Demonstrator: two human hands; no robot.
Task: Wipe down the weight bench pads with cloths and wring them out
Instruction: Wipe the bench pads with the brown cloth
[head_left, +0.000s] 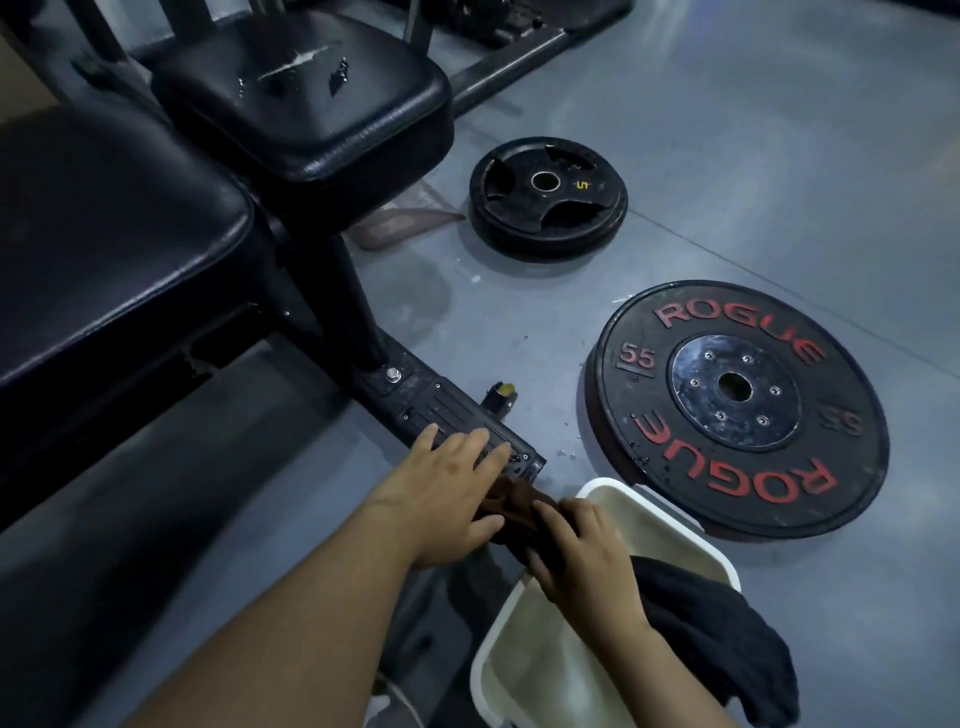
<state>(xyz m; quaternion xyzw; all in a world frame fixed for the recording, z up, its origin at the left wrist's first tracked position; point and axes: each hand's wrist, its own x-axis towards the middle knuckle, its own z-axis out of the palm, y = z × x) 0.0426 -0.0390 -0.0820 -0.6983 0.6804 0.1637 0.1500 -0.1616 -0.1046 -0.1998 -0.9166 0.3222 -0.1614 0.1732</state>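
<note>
Between both hands (441, 493) (582, 551), brown cloth (511, 501).

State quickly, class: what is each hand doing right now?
Left hand: closed on one end of the brown cloth.
Right hand: closed on the cloth's other end, at the white tub rim.

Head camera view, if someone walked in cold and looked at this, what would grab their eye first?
Probably the big black plate with red ROGUE lettering, flat on the grey floor at right. Next, both hands low in the middle, the left hand and right hand gripping a twisted brown cloth at the rim of a white tub, with a dark cloth draped over its right edge.
</note>
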